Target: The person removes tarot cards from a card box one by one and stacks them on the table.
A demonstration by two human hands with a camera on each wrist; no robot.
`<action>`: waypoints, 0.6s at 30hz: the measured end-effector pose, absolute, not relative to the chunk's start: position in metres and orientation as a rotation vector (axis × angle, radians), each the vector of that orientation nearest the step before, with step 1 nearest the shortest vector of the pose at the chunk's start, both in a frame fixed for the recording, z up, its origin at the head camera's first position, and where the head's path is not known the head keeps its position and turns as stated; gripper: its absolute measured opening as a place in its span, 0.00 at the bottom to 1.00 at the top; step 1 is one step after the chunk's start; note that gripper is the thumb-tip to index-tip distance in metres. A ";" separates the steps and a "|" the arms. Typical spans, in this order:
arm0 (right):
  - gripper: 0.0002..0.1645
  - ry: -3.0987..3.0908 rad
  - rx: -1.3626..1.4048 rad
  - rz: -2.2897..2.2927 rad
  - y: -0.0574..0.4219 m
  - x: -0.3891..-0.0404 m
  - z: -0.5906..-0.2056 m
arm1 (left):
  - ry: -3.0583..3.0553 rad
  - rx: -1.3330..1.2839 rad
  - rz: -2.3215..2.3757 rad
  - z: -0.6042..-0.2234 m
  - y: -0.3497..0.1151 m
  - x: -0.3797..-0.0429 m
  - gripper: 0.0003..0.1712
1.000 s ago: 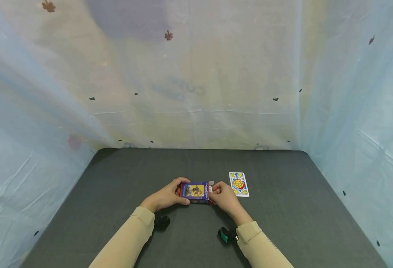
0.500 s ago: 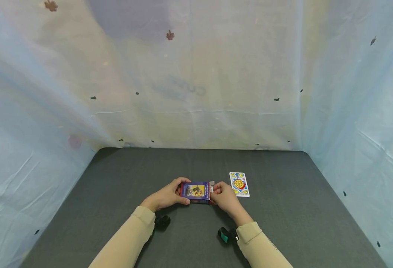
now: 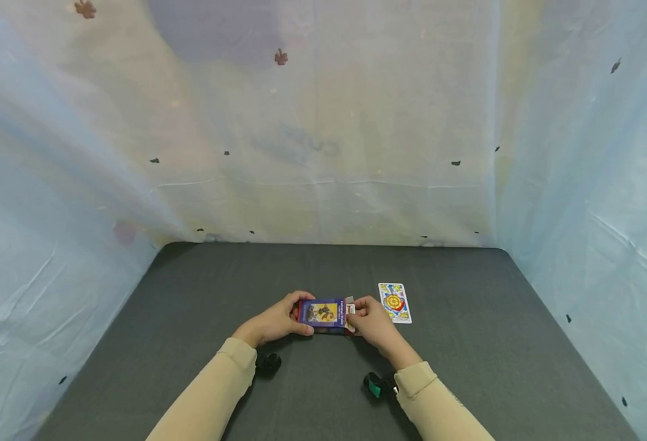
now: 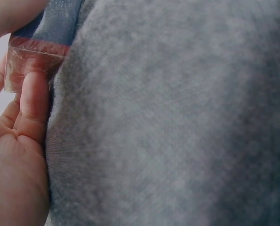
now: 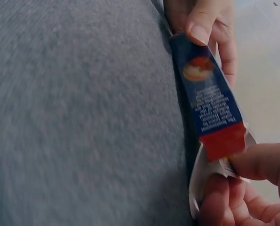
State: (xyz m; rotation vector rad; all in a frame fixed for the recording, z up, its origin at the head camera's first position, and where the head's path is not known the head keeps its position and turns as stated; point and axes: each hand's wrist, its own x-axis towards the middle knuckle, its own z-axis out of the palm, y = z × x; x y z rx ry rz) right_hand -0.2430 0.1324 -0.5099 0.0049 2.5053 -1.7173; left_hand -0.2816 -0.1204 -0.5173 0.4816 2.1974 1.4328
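A purple-blue card box [image 3: 323, 313] lies flat near the middle of the table, its open end facing right. My left hand [image 3: 270, 321] grips its left end, thumb at the near side and fingers at the far side. At the open end, my right hand [image 3: 377, 323] pinches the ends of cards [image 3: 351, 317] that stick out of the box. The right wrist view shows a red side flap [image 5: 223, 142] and a white flap bent outward beneath my fingers; most of the cards are hidden inside. In the left wrist view, my fingers wrap the box's red end [image 4: 32, 66].
A single card [image 3: 395, 303] with a wheel picture lies face up just right of my right hand. Dark grey cloth covers the table [image 3: 218, 275]. Pale patterned curtains [image 3: 323, 122] hang behind it and at both sides.
My right hand has shifted slightly right, and more of the cards shows at the box's open end. The left hand and box stay nearly still.
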 end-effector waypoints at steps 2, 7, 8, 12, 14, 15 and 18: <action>0.17 2.520 0.010 -1.695 0.135 -0.243 -0.508 | 2.191 0.480 1.437 -0.517 -0.120 -0.281 0.41; 0.19 2.559 0.031 -1.663 0.144 -0.241 -0.506 | 2.184 0.475 1.443 -0.516 -0.121 -0.280 0.41; 0.19 2.555 0.039 -1.668 0.145 -0.241 -0.506 | 2.185 0.474 1.443 -0.516 -0.121 -0.280 0.41; 0.18 2.547 0.069 -1.691 0.151 -0.239 -0.503 | 2.195 0.472 1.435 -0.515 -0.121 -0.280 0.41; 0.18 2.537 0.097 -1.702 0.153 -0.239 -0.501 | 2.195 0.468 1.435 -0.515 -0.121 -0.280 0.41; 0.18 2.530 0.107 -1.710 0.154 -0.238 -0.500 | 2.193 0.466 1.436 -0.515 -0.121 -0.280 0.41; 0.17 2.499 0.109 -1.756 0.157 -0.239 -0.499 | 2.185 0.454 1.441 -0.515 -0.121 -0.280 0.41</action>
